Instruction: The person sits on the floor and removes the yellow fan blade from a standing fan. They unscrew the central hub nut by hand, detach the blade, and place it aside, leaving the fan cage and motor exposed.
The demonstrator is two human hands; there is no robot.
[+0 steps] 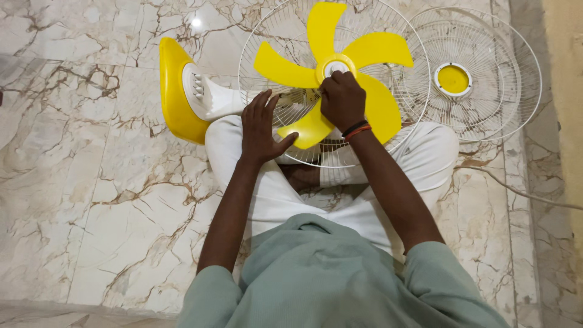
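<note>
Right now the yellow fan blade (340, 73) is lying face-up inside the white rear grille (285, 36), which is resting across the seated person's lap and the marble floor (91, 200). Its five vanes are fanning out from a round white-centred hub (335, 65), so the piece has no long axis of its own; the shaft it sits on is pointing up toward the camera.

The right hand (342, 100) is sitting directly over the lower edge of that hub, knuckles up, fingers curled tightly together and pinching down at something at the hub's centre. What exactly is being gripped there is hidden under the fingers. This is plainly the nearer hand: the hub is lying just beyond its fingertips, up the picture.

The left hand (260, 129) is lying flat, fingers spread and slightly fanned, palm pressing on the grille wires near the fan's neck, with the thumb touching the lowest vane. The hub is lying to its right and a little farther away.

Beyond the left hand, the white fan body with its row of buttons (206, 91) is running out to the yellow base (173, 91), tipped on its side on the floor. To the right, well apart from both hands, the front grille with a yellow centre cap (470, 76) is lying flat, and a white cord (522, 191) is trailing off across the marble.
</note>
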